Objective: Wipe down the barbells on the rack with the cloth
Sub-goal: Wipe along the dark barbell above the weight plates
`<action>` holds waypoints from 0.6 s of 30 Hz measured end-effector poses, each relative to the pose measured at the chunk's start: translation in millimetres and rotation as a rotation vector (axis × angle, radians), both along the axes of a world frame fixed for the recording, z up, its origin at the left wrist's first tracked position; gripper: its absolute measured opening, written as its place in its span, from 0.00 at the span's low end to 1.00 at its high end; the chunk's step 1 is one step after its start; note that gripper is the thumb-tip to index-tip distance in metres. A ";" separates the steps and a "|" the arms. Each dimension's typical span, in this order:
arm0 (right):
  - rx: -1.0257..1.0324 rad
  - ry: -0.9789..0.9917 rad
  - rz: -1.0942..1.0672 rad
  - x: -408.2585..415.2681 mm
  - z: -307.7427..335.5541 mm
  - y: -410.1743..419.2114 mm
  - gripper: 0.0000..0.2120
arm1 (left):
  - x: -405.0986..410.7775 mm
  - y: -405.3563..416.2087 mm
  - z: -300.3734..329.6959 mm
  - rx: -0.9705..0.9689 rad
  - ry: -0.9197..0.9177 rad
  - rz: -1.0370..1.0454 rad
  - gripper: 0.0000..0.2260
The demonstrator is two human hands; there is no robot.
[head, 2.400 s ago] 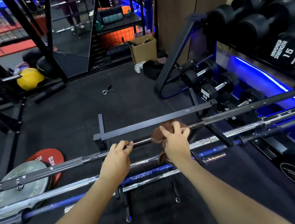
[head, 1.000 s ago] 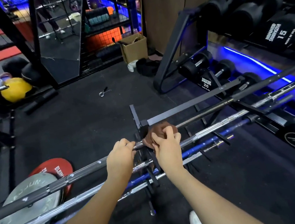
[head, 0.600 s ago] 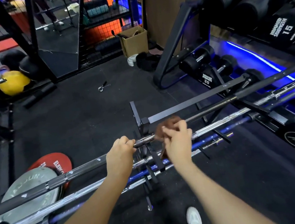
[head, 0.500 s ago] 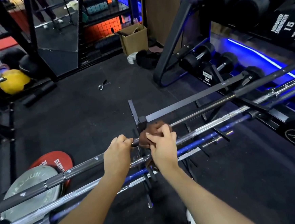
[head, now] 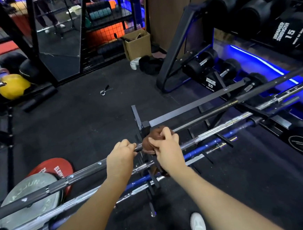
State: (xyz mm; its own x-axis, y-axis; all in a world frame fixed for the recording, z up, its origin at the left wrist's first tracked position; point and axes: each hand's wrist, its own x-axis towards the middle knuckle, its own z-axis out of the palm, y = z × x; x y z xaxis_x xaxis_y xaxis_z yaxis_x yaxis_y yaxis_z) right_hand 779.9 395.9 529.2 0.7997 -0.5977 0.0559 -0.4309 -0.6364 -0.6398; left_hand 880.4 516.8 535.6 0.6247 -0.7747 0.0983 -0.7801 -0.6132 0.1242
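Several barbells lie across a low black rack [head: 188, 108]. The top one is a dark barbell [head: 219, 110] running from lower left to upper right. My left hand [head: 119, 158] grips its shaft just left of the rack's upright. My right hand [head: 165, 150] holds a brown cloth [head: 151, 139] wrapped around the same shaft, right beside my left hand. Below it lie a chrome barbell [head: 220, 129] and a blue barbell [head: 211, 143].
Weight plates, grey [head: 28, 193] and red [head: 55, 167], lie on the floor at left. A dumbbell rack [head: 177, 58] with black dumbbells stands at right. A collar clip [head: 105, 90] lies on the dark floor; a cardboard box [head: 137, 43] stands behind. My white shoe [head: 198, 224] shows below.
My right hand slid the cloth left along the top bar until it sits next to my left hand. My left hand kept its grip.
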 end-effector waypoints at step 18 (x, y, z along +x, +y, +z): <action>-0.108 0.157 -0.238 -3.0 4.3 -19.7 0.23 | 8.2 2.5 5.7 0.108 0.132 0.032 0.11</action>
State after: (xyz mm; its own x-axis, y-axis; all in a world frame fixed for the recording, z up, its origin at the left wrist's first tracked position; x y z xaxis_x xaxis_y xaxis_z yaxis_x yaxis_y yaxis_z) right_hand 776.9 376.2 533.5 0.6421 -0.7664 0.0156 -0.6643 -0.5665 -0.4877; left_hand 888.6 519.4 541.3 0.6511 -0.7558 -0.0694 -0.7411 -0.6529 0.1566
